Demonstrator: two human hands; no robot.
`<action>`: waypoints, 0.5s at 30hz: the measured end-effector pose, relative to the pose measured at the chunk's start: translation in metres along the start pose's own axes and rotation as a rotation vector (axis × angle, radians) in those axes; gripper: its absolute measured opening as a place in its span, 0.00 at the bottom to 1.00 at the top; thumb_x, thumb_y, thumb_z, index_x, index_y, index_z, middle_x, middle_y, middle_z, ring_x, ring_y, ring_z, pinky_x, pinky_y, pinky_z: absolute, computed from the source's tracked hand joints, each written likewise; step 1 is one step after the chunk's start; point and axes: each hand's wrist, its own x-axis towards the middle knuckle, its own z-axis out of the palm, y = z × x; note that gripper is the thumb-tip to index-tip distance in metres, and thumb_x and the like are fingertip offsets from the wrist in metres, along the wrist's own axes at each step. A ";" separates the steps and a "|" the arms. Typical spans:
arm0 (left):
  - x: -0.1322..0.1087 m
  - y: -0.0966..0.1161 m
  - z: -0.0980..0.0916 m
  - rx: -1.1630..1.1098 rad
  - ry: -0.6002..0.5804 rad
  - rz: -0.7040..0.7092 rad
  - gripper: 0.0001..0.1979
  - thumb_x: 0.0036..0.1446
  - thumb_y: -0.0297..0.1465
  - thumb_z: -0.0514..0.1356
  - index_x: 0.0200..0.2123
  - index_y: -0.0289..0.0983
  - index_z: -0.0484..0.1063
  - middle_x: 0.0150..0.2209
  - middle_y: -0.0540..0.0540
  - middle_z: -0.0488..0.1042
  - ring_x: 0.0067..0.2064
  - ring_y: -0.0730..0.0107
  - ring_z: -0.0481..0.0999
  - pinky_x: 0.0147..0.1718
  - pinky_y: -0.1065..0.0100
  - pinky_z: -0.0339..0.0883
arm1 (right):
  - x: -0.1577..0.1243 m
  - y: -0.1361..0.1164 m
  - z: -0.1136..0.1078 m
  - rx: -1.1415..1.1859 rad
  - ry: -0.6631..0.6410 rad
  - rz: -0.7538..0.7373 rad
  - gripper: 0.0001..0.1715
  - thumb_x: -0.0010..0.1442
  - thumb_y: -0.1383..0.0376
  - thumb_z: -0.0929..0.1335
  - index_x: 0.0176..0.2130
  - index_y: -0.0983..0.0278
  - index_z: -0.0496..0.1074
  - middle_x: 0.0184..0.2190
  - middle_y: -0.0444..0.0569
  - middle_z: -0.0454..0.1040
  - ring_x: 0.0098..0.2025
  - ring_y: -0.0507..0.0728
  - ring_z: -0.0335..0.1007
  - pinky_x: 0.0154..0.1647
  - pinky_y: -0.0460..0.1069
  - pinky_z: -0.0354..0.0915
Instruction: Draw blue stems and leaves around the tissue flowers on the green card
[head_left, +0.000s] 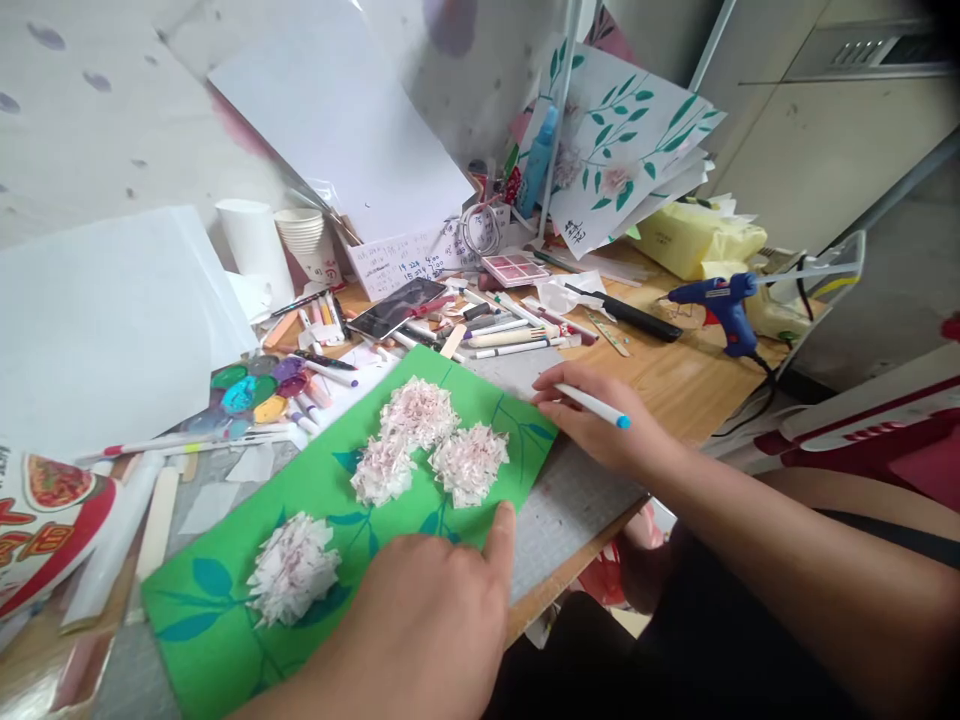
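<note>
My right hand (600,430) grips a slim white marker (589,402) with a blue end, which points back over the hand. Its fingertips are at the right corner of a green sheet (225,550), and the writing tip is hidden. Painted on that sheet are blue-green leaves and stems, and fluffy pale pink paper flowers (469,463) are fixed to it. My left hand (427,610) rests palm down on the sheet's near edge, thumb stretched out below the flowers; its other fingertips are turned out of sight.
Behind the sheet lie scattered pens (510,340), a dark phone (397,308) and a paint palette (262,390). Paper cups (307,245) stand at the back. A blue glue gun (724,300) and a yellow tissue pack (697,238) are on the right, a food packet (52,520) on the left.
</note>
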 end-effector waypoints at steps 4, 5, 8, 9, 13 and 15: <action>-0.006 -0.004 -0.001 -0.069 0.171 0.063 0.31 0.52 0.21 0.54 0.61 0.31 0.60 0.22 0.51 0.75 0.21 0.61 0.76 0.15 0.64 0.58 | 0.019 -0.006 -0.010 0.055 -0.103 -0.085 0.10 0.51 0.72 0.69 0.36 0.62 0.73 0.33 0.45 0.77 0.32 0.52 0.72 0.34 0.47 0.66; -0.008 -0.006 -0.001 -0.083 0.255 0.083 0.30 0.51 0.21 0.53 0.60 0.31 0.61 0.21 0.52 0.74 0.20 0.61 0.75 0.15 0.63 0.59 | 0.027 -0.007 -0.014 0.076 -0.119 -0.096 0.10 0.50 0.72 0.69 0.35 0.62 0.72 0.33 0.46 0.77 0.32 0.52 0.71 0.34 0.47 0.66; -0.012 -0.009 0.003 -0.084 0.440 0.115 0.29 0.50 0.21 0.52 0.59 0.31 0.60 0.20 0.53 0.72 0.18 0.62 0.72 0.14 0.62 0.60 | 0.052 -0.004 -0.024 0.140 -0.168 -0.109 0.10 0.50 0.71 0.69 0.36 0.63 0.71 0.33 0.47 0.78 0.33 0.53 0.72 0.34 0.47 0.67; -0.012 -0.009 0.004 -0.075 0.451 0.112 0.29 0.51 0.21 0.52 0.59 0.31 0.60 0.21 0.53 0.71 0.18 0.61 0.72 0.14 0.62 0.61 | 0.059 -0.003 -0.024 0.147 -0.198 -0.108 0.10 0.49 0.71 0.70 0.35 0.63 0.71 0.32 0.47 0.78 0.33 0.53 0.72 0.34 0.47 0.67; -0.010 -0.008 0.001 -0.043 0.317 0.081 0.29 0.53 0.20 0.53 0.60 0.36 0.59 0.23 0.53 0.74 0.22 0.60 0.76 0.17 0.60 0.68 | 0.073 0.002 -0.020 0.146 -0.234 -0.112 0.09 0.44 0.73 0.73 0.30 0.65 0.74 0.29 0.46 0.78 0.32 0.54 0.71 0.35 0.48 0.67; -0.006 -0.006 -0.008 -0.038 0.167 0.043 0.30 0.55 0.20 0.52 0.62 0.37 0.58 0.25 0.51 0.76 0.25 0.59 0.78 0.20 0.60 0.70 | 0.068 0.000 -0.019 0.173 -0.162 -0.115 0.10 0.48 0.69 0.73 0.35 0.64 0.76 0.32 0.47 0.78 0.35 0.55 0.71 0.39 0.50 0.67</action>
